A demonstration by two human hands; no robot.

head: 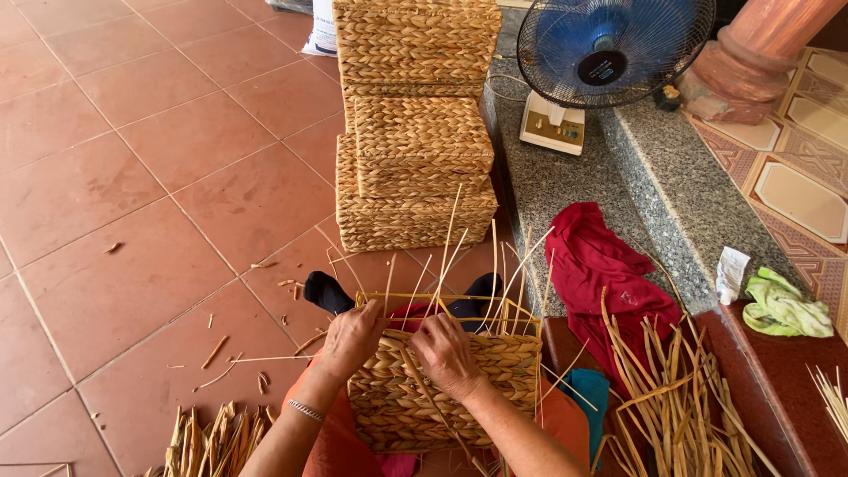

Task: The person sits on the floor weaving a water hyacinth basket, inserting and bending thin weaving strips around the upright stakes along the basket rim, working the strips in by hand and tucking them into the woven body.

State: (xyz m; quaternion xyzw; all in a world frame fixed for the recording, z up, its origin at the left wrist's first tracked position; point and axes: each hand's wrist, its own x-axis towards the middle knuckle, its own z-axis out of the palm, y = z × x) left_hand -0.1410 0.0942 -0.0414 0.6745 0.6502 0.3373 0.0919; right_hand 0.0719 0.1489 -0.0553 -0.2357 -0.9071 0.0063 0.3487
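Gripping the top braid, your left hand (352, 337) and right hand (446, 352) pinch fibre on the half-woven basket (442, 389) in your lap. Pull unevenly and the upright stakes (495, 283) could snap, I'd judge, or tilt towards the finished baskets (415, 132) stacked beyond.

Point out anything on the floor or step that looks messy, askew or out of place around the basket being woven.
Short bits of straw lie scattered on the tiles left of the half-woven basket that the left hand and right hand grip. A red cloth lies crumpled on the granite step, and a green rag is bunched nearby.
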